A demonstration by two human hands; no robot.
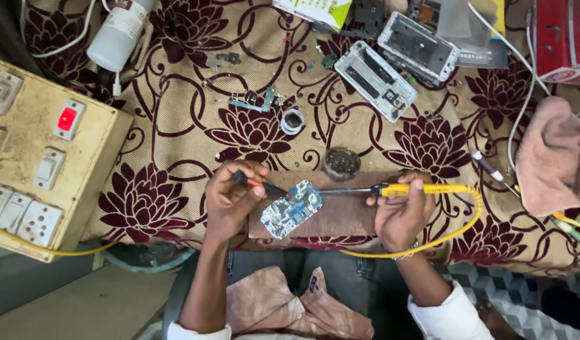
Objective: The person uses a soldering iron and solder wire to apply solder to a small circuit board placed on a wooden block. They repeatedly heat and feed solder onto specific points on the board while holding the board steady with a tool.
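The circuit board (292,209) lies on a brown mat (340,217). Left hand (230,192) pinches a black tool (260,184) at the board's left edge; right hand (400,211) grips a soldering iron (391,189) (yellow-handled), tip touching the board.

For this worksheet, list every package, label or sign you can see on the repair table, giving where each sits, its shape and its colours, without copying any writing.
White bottle: top left, lying tilted, cylinder with a white printed label.
Green and white box: top centre edge, flat carton, partly cut off.
Red box: top right corner, red with a white label patch.
Yellow packet: top right, mostly hidden.
No screens are lit.
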